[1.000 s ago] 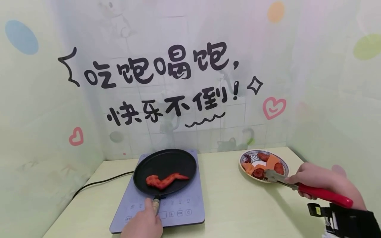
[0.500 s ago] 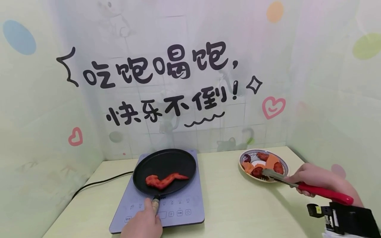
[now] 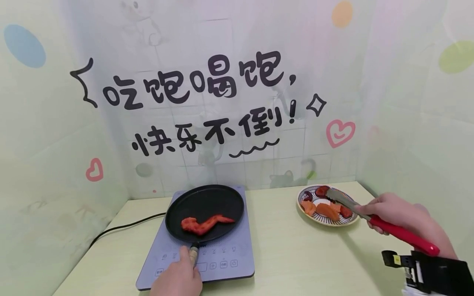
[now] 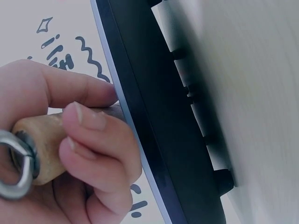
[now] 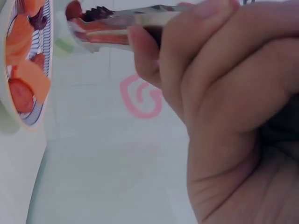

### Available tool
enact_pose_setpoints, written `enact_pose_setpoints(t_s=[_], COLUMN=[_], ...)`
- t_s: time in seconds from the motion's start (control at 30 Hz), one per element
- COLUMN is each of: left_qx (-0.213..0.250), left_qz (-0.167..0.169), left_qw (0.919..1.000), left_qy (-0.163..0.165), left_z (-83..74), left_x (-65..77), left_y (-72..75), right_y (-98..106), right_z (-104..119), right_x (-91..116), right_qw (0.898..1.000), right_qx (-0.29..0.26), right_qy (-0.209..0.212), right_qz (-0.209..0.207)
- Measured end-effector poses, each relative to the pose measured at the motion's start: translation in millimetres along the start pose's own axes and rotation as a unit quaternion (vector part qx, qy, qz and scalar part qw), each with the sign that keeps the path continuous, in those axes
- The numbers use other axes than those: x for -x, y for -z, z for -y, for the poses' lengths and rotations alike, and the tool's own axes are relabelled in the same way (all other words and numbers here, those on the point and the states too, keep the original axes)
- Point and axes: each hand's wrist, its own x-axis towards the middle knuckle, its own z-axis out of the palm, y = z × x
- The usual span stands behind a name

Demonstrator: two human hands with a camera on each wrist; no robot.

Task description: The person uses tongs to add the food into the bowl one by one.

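Note:
My left hand [image 3: 177, 277] grips the wooden handle [image 4: 44, 144] of a black frying pan [image 3: 212, 199]; the left wrist view shows its fingers curled around the wood. A red chicken wing [image 3: 205, 226] lies in the pan. At the right, my right hand [image 3: 394, 211] holds metal tongs [image 3: 344, 200] with red handles. A dark red, sausage-like piece [image 3: 322, 190] is at the tong tips, over the back of a patterned plate [image 3: 314, 222]. Orange slices [image 3: 327, 211] and several reddish pieces [image 5: 21, 94] lie on that plate.
Beneath the pan is a lavender induction cooktop [image 3: 222, 273] on a pale table [image 3: 292, 255]. Its black cord [image 3: 126, 226] runs off to the left. A wall with printed lettering [image 3: 229, 102] stands behind the table, and side panels close in both ends.
The tongs have risen from the plate's front toward its back, with the red piece at their tips. An orange slice now shows at the front. My left hand and the pan stay put.

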Motion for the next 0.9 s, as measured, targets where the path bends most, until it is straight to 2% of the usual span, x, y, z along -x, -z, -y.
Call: enact_pose_setpoints(t_s=[0.17,0.3,0.43,0.57,0.67,0.77,0.9], left_qx=[0.002,0.002,0.002,0.001,0.0,-0.001,0.001], left_qz=[0.003,0.005,0.006,0.005,0.002,-0.001,0.001], left_qw=[1.0,1.0,1.0,1.0,1.0,1.0,1.0], left_qy=[0.002,0.004,0.006,0.004,0.002,0.002,0.003], left_z=[-0.6,-1.3,-1.8,-0.9,0.7,0.8,0.6], left_x=[0.1,0.1,0.1,0.0,-0.1,0.0,0.3], left_y=[-0.1,-0.4,-1.3,-1.9,-1.4,-0.7,0.3], right_y=[-9.6,-26.9,-51.1,-81.2,-103.4,-122.1,-142.5], right_z=[24.8,47.7,70.0,91.3,104.8,113.4,119.5], right_x=[-0.4,-2.2,-9.2,-18.7,-25.4,-31.2,-36.8], right_qw=[0.999,0.996,0.991,0.987,0.985,0.985,0.988], right_qx=[-0.004,0.009,-0.035,-0.101,-0.127,-0.131,-0.104], right_qy=[0.006,0.024,0.052,0.067,0.081,0.098,0.11], right_qz=[-0.048,-0.091,-0.115,-0.108,-0.084,-0.06,-0.042])
